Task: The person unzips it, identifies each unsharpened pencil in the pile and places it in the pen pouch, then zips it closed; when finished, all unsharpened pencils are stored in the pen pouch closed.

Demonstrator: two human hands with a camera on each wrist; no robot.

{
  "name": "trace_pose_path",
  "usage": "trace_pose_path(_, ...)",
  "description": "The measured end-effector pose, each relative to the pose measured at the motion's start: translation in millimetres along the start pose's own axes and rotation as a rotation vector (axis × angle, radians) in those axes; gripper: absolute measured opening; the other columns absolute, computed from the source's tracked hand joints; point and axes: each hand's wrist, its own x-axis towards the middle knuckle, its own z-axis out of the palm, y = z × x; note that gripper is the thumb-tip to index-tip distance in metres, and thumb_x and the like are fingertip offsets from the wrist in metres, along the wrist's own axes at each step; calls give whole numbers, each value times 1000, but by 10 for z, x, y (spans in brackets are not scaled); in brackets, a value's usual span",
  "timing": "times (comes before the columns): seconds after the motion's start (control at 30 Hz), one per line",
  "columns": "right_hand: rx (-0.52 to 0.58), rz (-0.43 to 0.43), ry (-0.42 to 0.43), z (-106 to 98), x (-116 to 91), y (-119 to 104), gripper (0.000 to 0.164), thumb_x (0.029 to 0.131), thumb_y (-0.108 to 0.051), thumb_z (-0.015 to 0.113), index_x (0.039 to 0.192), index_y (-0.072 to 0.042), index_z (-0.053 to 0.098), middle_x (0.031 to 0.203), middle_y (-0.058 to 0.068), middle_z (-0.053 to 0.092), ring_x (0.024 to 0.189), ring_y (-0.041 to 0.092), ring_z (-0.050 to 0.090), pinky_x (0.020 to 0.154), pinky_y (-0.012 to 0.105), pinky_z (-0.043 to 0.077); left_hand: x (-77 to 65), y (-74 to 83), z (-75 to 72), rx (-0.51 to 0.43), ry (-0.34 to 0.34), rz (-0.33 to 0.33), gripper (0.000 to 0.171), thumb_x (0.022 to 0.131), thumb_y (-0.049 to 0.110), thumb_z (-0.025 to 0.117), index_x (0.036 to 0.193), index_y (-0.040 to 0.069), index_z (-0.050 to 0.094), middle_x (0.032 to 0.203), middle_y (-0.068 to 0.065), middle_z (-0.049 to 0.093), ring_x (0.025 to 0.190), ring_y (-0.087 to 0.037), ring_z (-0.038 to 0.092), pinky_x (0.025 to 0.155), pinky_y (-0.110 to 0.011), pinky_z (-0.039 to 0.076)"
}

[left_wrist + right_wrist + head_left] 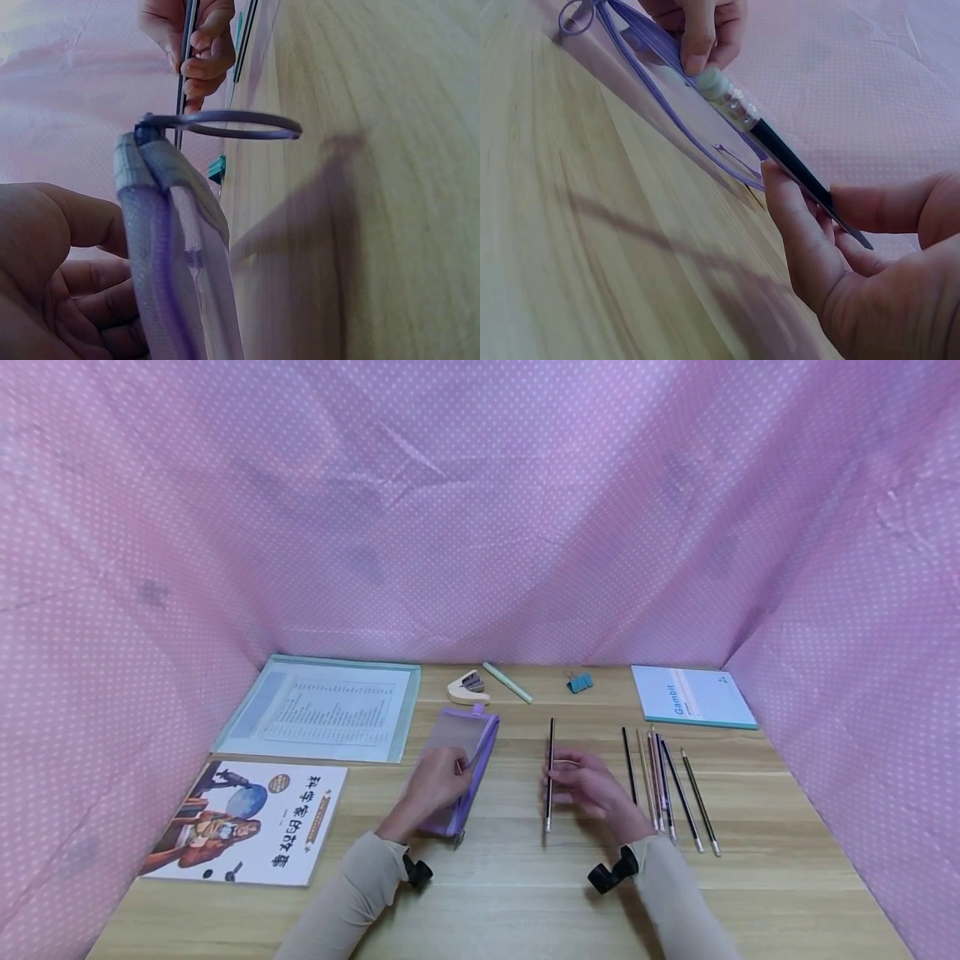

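Observation:
My left hand (438, 781) pinches the upper edge of a purple mesh zip pencil case (448, 727), lifting that side off the table. In the left wrist view the zip ring (225, 124) sticks out from the case's near end. Between the thumb and fingers of my right hand (588, 783) is a dark pencil (551, 752), its white eraser end (714, 84) towards me. The pencil is off the table, to the right of the case and apart from it. Several more pencils (693, 797) lie on the wood just right of my right hand.
A picture book (300, 785) and a document folder (408, 710) lie at left. Behind the case are a cream stapler-like tool (461, 693) and a pale green stick (507, 682). A teal binder clip (580, 682) and a notebook (712, 697) are farther right. Pink cloth (480, 527) encloses the table.

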Motion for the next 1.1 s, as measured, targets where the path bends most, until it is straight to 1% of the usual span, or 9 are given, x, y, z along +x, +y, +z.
trace_pose_path(0.13,-6,12,5,63,32,27,56,97,1,52,146,11,26,101,-1,68,92,12,69,84,31,61,-4,9,-1,1,-5,-16,10,83,7,67,73,8,68,63,-3,65,49,-10,53,43,-22,44)
trace_pose_path(0.23,12,16,8,125,63,48,57,98,0,52,147,11,25,101,0,68,91,12,70,82,30,61,-4,10,-3,3,-5,-22,9,83,8,67,73,8,68,64,-3,65,51,-10,54,44,-22,44)
trace_pose_path(0.4,37,20,4,235,126,85,54,98,1,51,145,11,27,100,1,67,90,12,69,82,30,61,1,9,-3,11,-1,-16,9,83,8,68,74,8,68,65,-3,66,53,-11,54,45,-22,44)
trace_pose_path(0.6,41,32,9,339,188,125,53,97,0,53,144,10,30,101,2,66,89,14,69,81,32,61,11,18,-2,-4,-16,-45,9,84,9,68,75,8,69,66,-3,65,53,-11,55,46,-23,46)
trace_pose_path(0.9,44,31,10,425,235,143,53,98,-1,53,144,12,29,99,1,65,89,13,69,80,31,61,5,23,16,4,2,-22,7,81,6,67,75,7,69,65,-4,66,52,-11,54,45,-23,45)
trace_pose_path(1.1,46,27,34,491,276,151,51,99,0,51,144,12,30,99,1,65,89,13,68,81,33,62,7,33,23,16,22,-11,7,81,6,67,75,7,69,64,-4,66,54,-11,54,46,-22,44)
